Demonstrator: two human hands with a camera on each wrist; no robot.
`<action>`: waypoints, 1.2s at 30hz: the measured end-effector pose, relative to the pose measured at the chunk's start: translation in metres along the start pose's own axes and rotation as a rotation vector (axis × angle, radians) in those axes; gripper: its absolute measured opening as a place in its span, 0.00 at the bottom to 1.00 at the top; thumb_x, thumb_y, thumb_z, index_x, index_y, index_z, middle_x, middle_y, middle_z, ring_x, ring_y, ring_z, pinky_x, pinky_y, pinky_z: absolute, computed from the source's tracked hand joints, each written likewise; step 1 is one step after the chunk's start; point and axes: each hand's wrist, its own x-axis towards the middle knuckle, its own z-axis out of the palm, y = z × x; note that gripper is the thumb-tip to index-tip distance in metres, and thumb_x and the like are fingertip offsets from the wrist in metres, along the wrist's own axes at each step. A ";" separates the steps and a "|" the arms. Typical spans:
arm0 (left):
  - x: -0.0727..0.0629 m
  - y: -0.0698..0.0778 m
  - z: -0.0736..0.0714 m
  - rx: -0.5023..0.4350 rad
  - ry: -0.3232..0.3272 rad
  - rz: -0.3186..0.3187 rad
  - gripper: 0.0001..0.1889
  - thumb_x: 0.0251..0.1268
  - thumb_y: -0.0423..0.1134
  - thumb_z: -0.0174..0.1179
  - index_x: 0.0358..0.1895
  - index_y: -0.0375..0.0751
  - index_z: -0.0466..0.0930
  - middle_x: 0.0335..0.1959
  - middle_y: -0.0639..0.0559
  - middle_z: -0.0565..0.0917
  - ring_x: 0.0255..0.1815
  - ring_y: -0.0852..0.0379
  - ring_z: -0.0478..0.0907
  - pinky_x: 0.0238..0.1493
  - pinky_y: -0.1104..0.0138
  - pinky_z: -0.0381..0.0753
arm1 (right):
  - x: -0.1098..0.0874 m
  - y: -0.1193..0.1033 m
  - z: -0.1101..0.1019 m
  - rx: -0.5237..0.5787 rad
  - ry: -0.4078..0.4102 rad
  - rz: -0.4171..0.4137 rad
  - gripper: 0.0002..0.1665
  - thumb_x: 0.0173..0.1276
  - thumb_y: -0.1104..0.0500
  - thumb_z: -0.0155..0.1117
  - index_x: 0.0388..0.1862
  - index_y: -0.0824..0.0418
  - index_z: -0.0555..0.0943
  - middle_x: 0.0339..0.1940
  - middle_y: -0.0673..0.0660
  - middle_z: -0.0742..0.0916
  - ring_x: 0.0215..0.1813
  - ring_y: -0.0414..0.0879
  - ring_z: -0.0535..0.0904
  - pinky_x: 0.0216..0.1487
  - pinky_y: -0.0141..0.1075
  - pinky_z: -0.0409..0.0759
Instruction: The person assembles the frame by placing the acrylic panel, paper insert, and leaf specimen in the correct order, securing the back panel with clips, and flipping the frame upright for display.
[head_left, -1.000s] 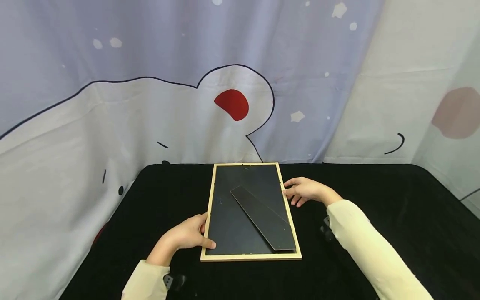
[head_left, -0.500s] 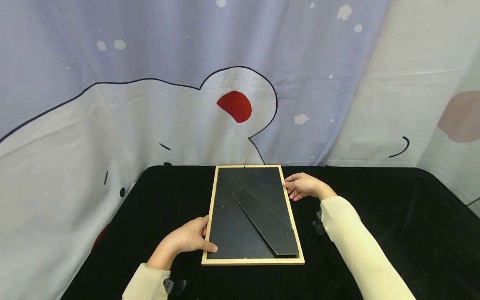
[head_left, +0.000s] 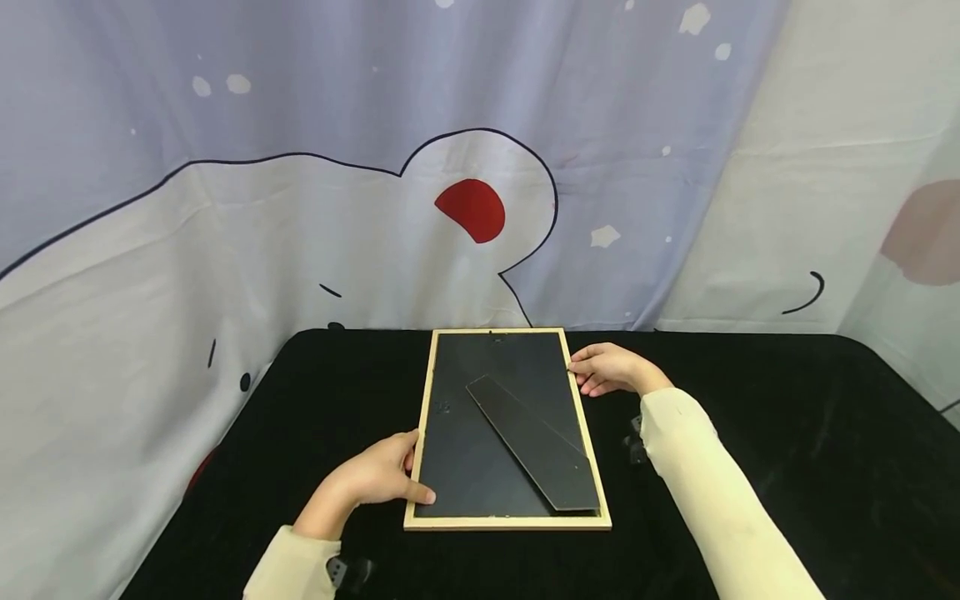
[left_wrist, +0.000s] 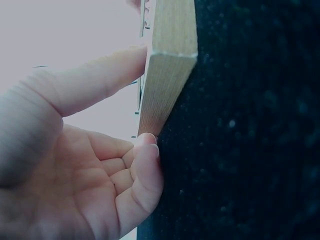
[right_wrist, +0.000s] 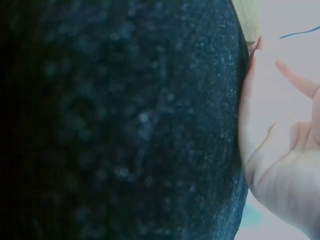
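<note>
A picture frame [head_left: 450, 475] lies back side up on the black cloth, with a light wooden border and a dark backing. Its easel stand [head_left: 532, 442] runs slantwise across the backing to the lower right. My left hand [head_left: 378, 471] holds the left border near the bottom corner. In the left wrist view the thumb [left_wrist: 107, 80] lies over the frame's upper face, while curled fingers meet its wooden side. At the upper right border, my right hand [head_left: 611, 369] touches the edge with its fingertips. The right wrist view shows the thumb apart from those fingers [right_wrist: 248, 95].
Black cloth [head_left: 720, 442] covers the table. Behind it hangs a lilac and white curtain [head_left: 337, 242] with a red patch. A small dark wrist device [head_left: 348, 572] sits by the left cuff, another [head_left: 636, 442] by the right one.
My right hand has moved slightly up along the right border, its fingers coming closer against the edge. The left hand keeps its place on the frame. The head view has shifted slightly.
</note>
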 end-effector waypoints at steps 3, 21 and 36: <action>-0.001 0.001 0.000 0.014 0.009 -0.007 0.41 0.40 0.24 0.73 0.63 0.22 0.64 0.25 0.49 0.81 0.26 0.55 0.81 0.32 0.65 0.79 | 0.000 0.000 -0.001 0.008 0.003 0.005 0.22 0.75 0.59 0.53 0.61 0.71 0.66 0.29 0.53 0.79 0.25 0.39 0.79 0.30 0.31 0.80; -0.004 0.008 0.001 0.087 0.050 -0.019 0.41 0.39 0.25 0.75 0.62 0.27 0.67 0.26 0.49 0.78 0.26 0.56 0.79 0.33 0.64 0.77 | -0.001 0.002 -0.003 0.050 0.059 0.060 0.23 0.71 0.56 0.61 0.59 0.65 0.70 0.25 0.49 0.81 0.23 0.36 0.78 0.27 0.28 0.78; -0.007 0.015 0.005 0.129 0.070 -0.028 0.38 0.39 0.24 0.74 0.60 0.27 0.68 0.26 0.50 0.79 0.26 0.57 0.79 0.33 0.64 0.77 | -0.006 0.002 -0.003 0.090 0.085 0.071 0.19 0.68 0.56 0.64 0.52 0.64 0.74 0.21 0.47 0.80 0.21 0.34 0.77 0.24 0.27 0.77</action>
